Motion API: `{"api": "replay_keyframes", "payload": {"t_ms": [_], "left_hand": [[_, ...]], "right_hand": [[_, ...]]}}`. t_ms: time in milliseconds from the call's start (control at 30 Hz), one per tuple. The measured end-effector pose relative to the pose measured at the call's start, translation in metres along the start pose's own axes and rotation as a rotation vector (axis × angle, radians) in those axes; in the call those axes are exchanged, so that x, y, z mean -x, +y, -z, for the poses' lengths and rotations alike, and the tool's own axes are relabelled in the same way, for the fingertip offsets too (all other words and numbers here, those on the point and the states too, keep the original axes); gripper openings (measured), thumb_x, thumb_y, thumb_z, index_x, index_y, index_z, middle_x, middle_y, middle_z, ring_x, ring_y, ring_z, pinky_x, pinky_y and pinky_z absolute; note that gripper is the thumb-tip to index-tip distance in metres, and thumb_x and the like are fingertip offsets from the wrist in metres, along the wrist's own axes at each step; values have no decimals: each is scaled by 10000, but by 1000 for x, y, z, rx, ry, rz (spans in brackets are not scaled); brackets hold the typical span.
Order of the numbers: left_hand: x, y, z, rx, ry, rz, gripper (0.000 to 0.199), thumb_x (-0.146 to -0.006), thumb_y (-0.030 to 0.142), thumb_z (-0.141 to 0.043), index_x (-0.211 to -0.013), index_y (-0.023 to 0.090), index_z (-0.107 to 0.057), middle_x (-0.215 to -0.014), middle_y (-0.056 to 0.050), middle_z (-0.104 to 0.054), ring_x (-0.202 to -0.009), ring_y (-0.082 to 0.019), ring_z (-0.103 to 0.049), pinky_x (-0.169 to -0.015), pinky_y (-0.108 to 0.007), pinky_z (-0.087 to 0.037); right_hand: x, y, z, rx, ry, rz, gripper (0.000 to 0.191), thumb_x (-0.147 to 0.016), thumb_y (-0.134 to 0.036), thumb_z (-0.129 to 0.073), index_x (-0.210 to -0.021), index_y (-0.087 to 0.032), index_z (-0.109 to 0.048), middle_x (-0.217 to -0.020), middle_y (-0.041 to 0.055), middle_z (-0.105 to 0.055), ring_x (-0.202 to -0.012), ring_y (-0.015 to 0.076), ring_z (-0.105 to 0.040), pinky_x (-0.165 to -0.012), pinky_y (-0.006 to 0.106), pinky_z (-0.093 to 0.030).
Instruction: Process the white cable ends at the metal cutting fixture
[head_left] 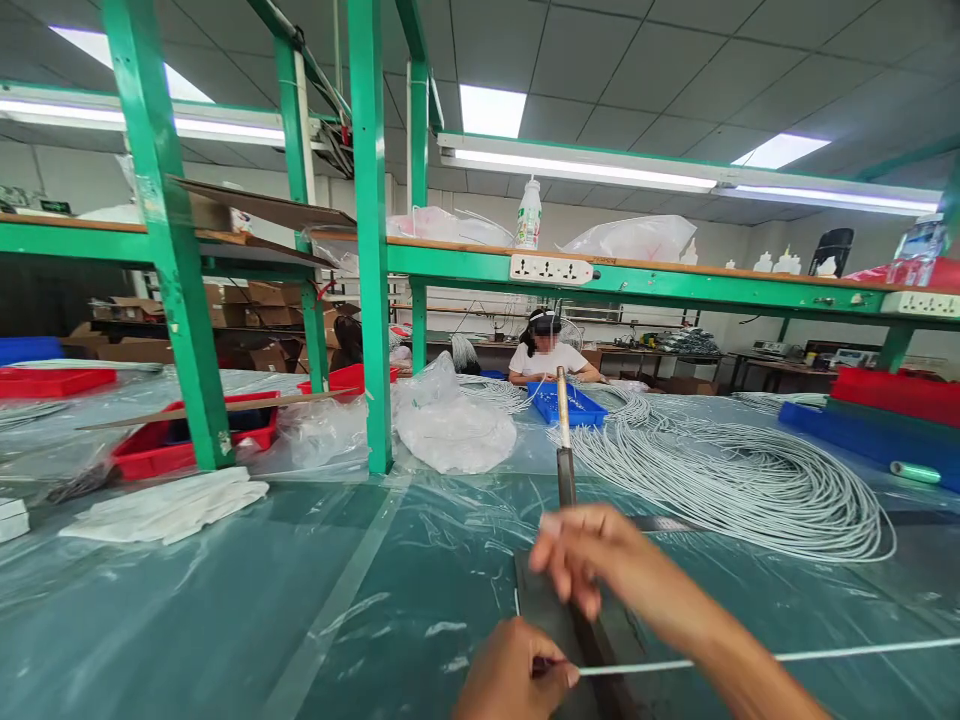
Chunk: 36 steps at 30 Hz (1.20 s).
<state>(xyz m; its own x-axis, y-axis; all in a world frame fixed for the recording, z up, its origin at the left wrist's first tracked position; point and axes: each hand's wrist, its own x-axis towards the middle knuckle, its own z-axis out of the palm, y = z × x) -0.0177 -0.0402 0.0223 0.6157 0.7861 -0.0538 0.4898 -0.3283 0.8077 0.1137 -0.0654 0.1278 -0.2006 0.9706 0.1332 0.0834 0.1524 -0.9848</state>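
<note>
Left hand point(517, 672) pinches white cable point(637, 667), grip clamped on it. Right hand point(589, 555), blurred, at dark bar point(566, 478); can't tell its grip. Cable coil point(765, 485) on counter point(187, 620).

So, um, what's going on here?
Somebody's left hand is pinching a thin white cable, which stretches off to the right. The right hand, blurry and loosely curled, is by a long-handled lever; I can't tell if it's touching. A big coil of white cable lies beyond, and another person is behind a blue tray.
</note>
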Motion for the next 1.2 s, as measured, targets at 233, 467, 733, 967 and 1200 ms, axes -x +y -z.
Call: {"api": "replay_keyframes", "payload": {"t_ms": [233, 467, 733, 967, 1200], "left_hand": [[-1, 0, -1, -86, 33, 33, 236, -702, 245, -511, -737, 141, -720, -585, -17, -583, -532, -113, -436, -482, -209, -241], [-4, 4, -2, -153, 60, 78, 222, -716, 219, -516, -769, 149, -719, -728, -62, -680, -673, -180, -596, -540, -214, -330], [-4, 0, -4, -139, 104, 56, 206, -720, 239, -528, -753, 164, -718, -734, -51, -682, -689, -181, -607, -557, -217, -348], [-2, 0, -6, -153, 133, 62, 208, -730, 260, -518, -736, 185, -712, -679, -27, -666, -650, -161, -582, -523, -220, -284], [-3, 0, -5, -185, 172, 44, 197, -737, 261, -527, -676, 181, -696, -621, -8, -619, -613, -143, -529, -512, -226, -229]], "right_hand": [[-132, 1, 105, -104, 674, -73, 174, -892, -254, -472, -1007, -130, -509, -784, 1, -521, -473, 54, -406, -426, 180, -373], [-163, 13, 107, -227, 525, -203, 366, -894, -461, -421, -976, -120, -523, -779, 20, -528, -560, 90, -486, -509, 236, -451], [-111, -20, 106, -353, 438, -111, 442, -899, -551, -258, -875, -169, -479, -785, 21, -549, -501, 101, -512, -466, 248, -483], [26, -36, 75, -384, 439, -168, 79, -816, -196, -550, -892, -176, -551, -828, 54, -603, -591, 113, -586, -537, 198, -527], [114, 2, 32, -265, 414, -508, 526, -572, -274, -738, -1069, -233, -572, -828, 24, -583, -628, 130, -558, -418, 169, -429]]}}
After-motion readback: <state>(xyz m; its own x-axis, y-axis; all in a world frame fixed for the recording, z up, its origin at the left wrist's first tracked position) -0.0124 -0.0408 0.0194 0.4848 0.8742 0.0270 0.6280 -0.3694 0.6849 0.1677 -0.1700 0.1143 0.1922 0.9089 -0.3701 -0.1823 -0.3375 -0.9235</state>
